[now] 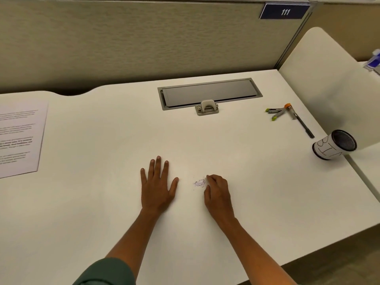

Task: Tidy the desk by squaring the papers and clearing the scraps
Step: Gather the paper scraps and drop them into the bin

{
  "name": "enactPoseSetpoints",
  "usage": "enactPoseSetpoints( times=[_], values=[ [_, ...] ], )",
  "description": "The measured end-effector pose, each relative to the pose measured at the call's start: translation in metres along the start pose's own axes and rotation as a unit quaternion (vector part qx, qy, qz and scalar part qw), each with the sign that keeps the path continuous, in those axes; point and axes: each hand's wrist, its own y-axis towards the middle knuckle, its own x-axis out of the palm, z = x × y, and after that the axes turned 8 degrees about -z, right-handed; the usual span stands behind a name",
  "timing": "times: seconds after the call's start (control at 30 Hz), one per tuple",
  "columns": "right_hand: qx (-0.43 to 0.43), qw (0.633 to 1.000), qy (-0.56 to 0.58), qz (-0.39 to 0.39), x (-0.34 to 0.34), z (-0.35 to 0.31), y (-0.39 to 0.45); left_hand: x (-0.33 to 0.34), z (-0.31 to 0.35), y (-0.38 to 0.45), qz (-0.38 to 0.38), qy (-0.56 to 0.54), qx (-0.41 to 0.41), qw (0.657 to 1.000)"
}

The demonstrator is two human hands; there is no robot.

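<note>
Green sleeve [107,272] aside, the left hand [157,186] lay flat, fingers spread, while the right hand [218,192] curled beside paper scraps [199,183], pinching nothing visibly. A blue sign [284,11] read "111".

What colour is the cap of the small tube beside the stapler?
Orange. The cap of the tube shows best in the head view.

desk [205,140]: smooth matt off-white laminate. papers [18,138]: matt white printed sheet. scraps [199,183]: tiny pale paper bits. partition [123,42]: rough woven cloth. cable hatch [209,93]: brushed grey metal. bin [334,148]: black metal mesh, paper-wrapped.
</note>
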Motion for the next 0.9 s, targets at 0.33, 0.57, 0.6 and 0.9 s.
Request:
enactPoseSetpoints(
  times=[0.33, 0.57, 0.6, 0.9],
  values=[
    [0.012, 0.995, -0.046, -0.085, 0.02, -0.029, -0.002, -0.004, -0.001, -0.001, -0.016, -0.003, 0.006, 1.0],
    [-0.03, 0.984, -0.143, -0.102, 0.018, -0.033, 0.006, -0.007, -0.002, -0.002, -0.023, -0.01, 0.015, 1.0],
    [-0.033, 0.981, -0.159, -0.108, 0.017, -0.035, 0.008, -0.008, -0.001, -0.002, -0.022, -0.009, 0.015, 1.0],
    [-0.004, 0.978, -0.167, -0.124, 0.013, -0.038, 0.013, -0.006, 0.0, -0.002, -0.01, -0.01, 0.015, 1.0]
  ],
)
